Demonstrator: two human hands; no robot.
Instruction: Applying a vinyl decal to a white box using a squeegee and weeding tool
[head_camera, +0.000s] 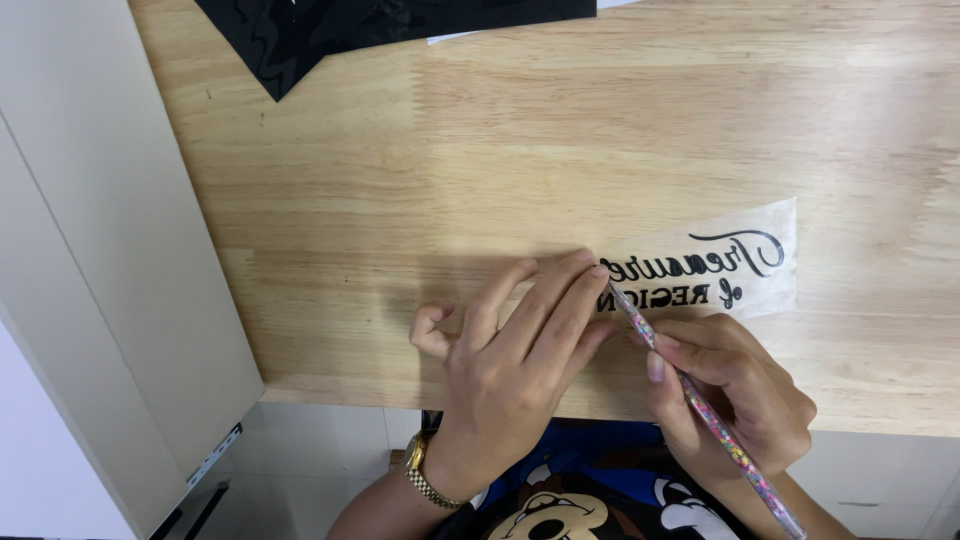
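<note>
- The clear film strip (735, 268) lies flat on the wooden worktop (560, 150), right of centre and near the front edge; it carries black script lettering, seen reversed, in 2 rows.
- The left hand (510, 365) rests palm down on the strip's left end, its fingers (570, 290) stretched out and pressing flat, gripping nothing; a gold watch (425, 480) circles the wrist.
- The right hand (735, 395) has its fingers closed around a thin glittery tool (700, 405), held like a pen, its tip touching the strip just beside the left fingertips.
- The strip's right end stays uncovered, with bare wood open beyond it to the right and behind it.
- A sheet of black vinyl (330, 25) lies at the far edge, well apart from the hands.
- The worktop is pale, jointed wood; a cream panel (110, 250) borders it on the left, and light floor tiles show below the front edge.
</note>
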